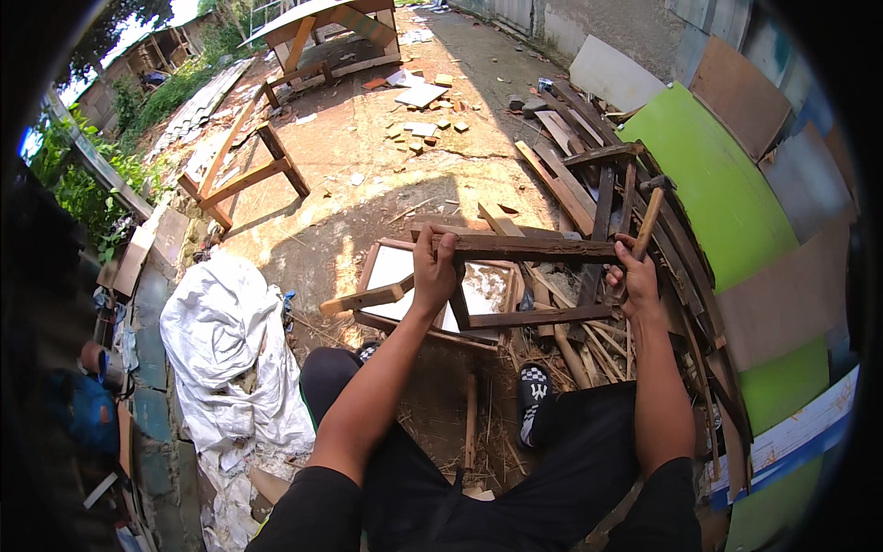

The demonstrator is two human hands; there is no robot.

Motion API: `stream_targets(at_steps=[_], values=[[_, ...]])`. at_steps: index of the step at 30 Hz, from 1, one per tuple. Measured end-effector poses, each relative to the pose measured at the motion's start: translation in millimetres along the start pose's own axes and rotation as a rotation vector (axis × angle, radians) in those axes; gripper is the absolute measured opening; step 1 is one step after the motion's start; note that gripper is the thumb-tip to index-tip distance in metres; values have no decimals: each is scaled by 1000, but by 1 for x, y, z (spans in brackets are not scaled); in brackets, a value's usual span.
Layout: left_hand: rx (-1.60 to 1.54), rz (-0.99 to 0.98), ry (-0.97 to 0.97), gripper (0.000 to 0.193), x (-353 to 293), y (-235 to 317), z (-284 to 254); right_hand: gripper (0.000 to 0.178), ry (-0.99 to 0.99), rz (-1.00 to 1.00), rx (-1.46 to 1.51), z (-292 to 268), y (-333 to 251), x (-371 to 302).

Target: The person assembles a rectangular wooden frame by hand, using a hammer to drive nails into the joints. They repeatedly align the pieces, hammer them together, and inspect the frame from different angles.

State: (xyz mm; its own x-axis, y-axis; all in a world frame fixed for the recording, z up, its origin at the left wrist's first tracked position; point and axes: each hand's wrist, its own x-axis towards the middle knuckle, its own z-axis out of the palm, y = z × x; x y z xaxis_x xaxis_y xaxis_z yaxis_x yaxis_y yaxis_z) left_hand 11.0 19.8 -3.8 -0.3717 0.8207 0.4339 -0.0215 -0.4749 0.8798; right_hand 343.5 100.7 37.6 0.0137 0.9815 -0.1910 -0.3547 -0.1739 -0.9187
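A dark brown wooden frame (538,248) made of several joined bars is held up in front of me. My left hand (434,274) is closed round its left end, thumb upward. At its right end, my right hand (635,281) grips a hammer (649,221) by its light wooden handle, with the dark head pointing up and away. The fingers of that hand also touch the frame's end; whether they bear its weight I cannot tell. Beneath the frame lies a wood-edged panel (391,267) with a white face, partly hidden by the bars and my left hand.
Wooden planks and sticks (570,198) are piled at the right, beside leaning green boards (708,184). A white crumpled sheet (221,340) lies at the left. Farther off stand a broken wooden frame (244,182) and a tilted table-like structure (331,32). Small wood blocks (423,129) litter the ground.
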Motion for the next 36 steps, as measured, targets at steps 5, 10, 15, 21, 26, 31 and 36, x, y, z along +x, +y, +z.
stream_targets(at_steps=[5,10,15,21,26,31,36], values=[[-38,-106,-241,55,-2,5,-4,24,14,-130,27,-6,-18,5],[-10,-183,-261,59,-17,4,1,16,136,-104,85,-19,-33,0],[152,-83,-322,53,-14,16,14,14,141,-77,137,-31,-38,2],[26,-134,-288,48,-17,26,19,12,191,-106,101,-26,-41,-1],[289,29,-175,53,-9,23,5,12,165,-109,37,-16,-46,-6],[259,-25,-201,54,-16,24,7,11,150,-96,12,-17,-47,-8],[196,-110,-231,58,-17,17,1,10,145,-119,-28,-6,-50,-13]])
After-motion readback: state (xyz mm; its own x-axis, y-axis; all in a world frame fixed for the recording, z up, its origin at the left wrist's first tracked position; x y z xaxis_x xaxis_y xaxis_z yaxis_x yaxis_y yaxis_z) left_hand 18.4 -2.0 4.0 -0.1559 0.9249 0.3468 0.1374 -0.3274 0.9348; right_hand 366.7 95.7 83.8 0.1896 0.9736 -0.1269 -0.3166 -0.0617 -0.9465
